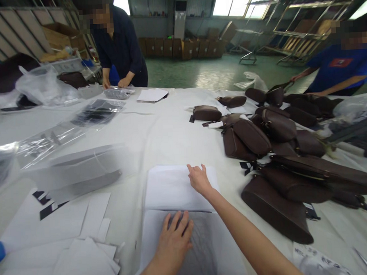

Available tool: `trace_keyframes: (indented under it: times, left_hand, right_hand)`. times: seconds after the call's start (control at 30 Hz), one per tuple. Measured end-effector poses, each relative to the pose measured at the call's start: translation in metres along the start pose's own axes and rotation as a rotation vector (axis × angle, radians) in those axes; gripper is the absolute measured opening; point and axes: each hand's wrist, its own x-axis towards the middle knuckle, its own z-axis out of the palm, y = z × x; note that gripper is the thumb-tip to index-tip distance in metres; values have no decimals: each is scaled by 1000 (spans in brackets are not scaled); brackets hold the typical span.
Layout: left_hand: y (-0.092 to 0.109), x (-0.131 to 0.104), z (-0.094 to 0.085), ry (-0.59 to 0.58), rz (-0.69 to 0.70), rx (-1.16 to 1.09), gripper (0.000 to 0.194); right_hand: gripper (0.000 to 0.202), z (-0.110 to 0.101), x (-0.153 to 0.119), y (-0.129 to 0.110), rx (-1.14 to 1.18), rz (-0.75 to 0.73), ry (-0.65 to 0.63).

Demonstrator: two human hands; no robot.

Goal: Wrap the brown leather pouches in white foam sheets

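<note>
White sheets lie toward the near edge of the worktop, midway across, with a grey, see-through sheet over the nearer part. The left hand is open on the grey sheet, palm down and fingers spread. The right hand is above the farther white part, fingers loosely bent and gripping nothing visible; whether it touches the paper, I cannot tell. Dark brown bags are heaped toward the right edge, and loose papers overlap toward the near left corner. At the far edge, a person in dark clothing handles a clear plastic package.
</note>
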Motion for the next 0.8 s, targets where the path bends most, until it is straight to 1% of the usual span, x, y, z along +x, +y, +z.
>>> trace_keyframes:
  times: [0.13,0.23,0.3,0.33,0.37,0.43,0.57,0.6,0.67,0.73,0.8]
  left_hand:
    - [-3,3,-1,-3,-12,2,51]
    - [-4,6,-6,-21,-14,22,49]
    - [-4,8,-10,-17,-5,49,48]
    - [-3,7,-11,-7,-5,65,48]
    - [-2,6,-11,8,-10,80,49]
    - [1,2,-9,42,-30,104,48]
    - [5,-11,1,68,-60,130,23]
    - [5,-13,2,74,-77,138,22]
    - [5,-17,2,108,-129,148,25]
    - [3,-19,0,169,-151,146,29]
    - [-1,-21,-2,206,-90,153,27]
  right_hand:
    - [27,-39,-25,-7,68,-99,-74]
    - [16,-66,-54,-11,138,-206,-26]
    - [12,-77,-76,-14,188,-293,21]
    - [12,-80,-88,-16,206,-333,31]
    - [13,-80,-100,-18,213,-364,33]
    - [19,-72,-126,-22,199,-401,26]
    - [24,-40,-170,-31,140,-405,45]
    - [25,-32,-178,-33,129,-392,56]
    - [27,-19,-187,-38,110,-351,69]
    - [27,-13,-190,-43,114,-311,68]
    - [28,-13,-188,-45,146,-277,72]
